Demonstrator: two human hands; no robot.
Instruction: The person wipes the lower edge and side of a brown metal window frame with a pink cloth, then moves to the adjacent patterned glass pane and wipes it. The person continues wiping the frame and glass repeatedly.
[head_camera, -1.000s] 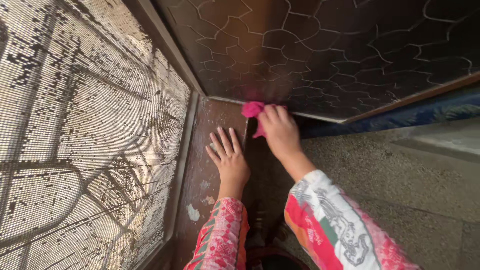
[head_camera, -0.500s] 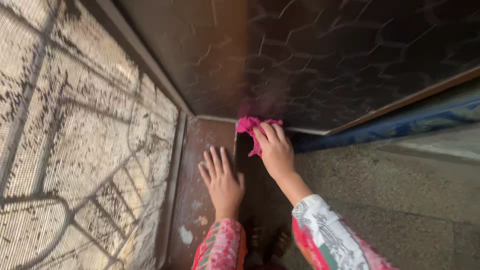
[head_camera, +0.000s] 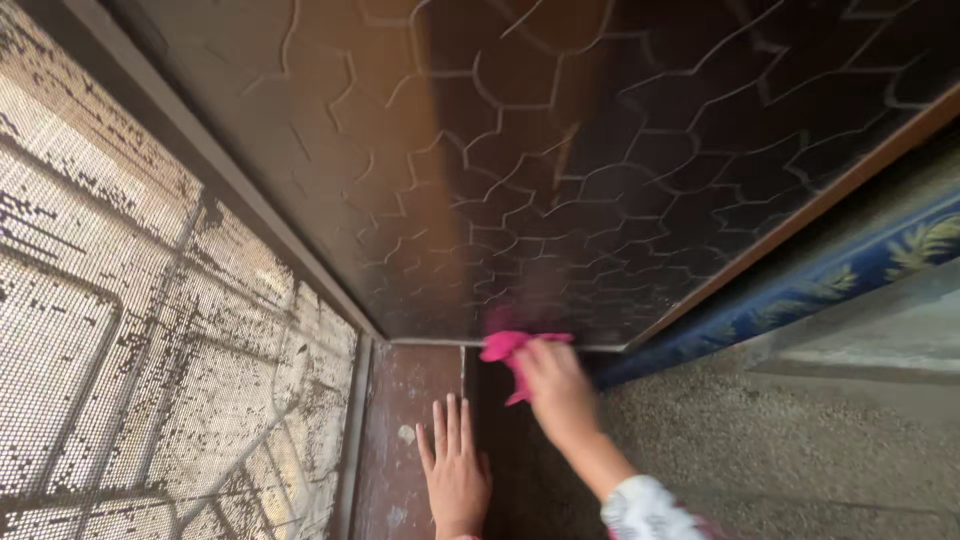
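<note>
My right hand (head_camera: 556, 391) grips a crumpled pink cloth (head_camera: 503, 347) and presses it against the bottom edge of a dark glass door panel (head_camera: 560, 170) patterned with raised irregular lines. My left hand (head_camera: 455, 470) lies flat with fingers spread on the brown sill (head_camera: 400, 400), just left of the dark track beside the cloth. Only a bit of my right sleeve (head_camera: 645, 512), white and patterned, shows at the bottom.
A dusty metal mesh screen (head_camera: 150, 350) with a curved grille fills the left side. A speckled stone floor (head_camera: 780, 450) lies to the right, with a blue patterned strip (head_camera: 830, 285) along the door's wooden lower frame.
The view has tilted upward, so both hands sit lower in the picture and more of the glass shows. The right hand keeps the cloth at the panel's bottom edge; the left hand stays flat.
</note>
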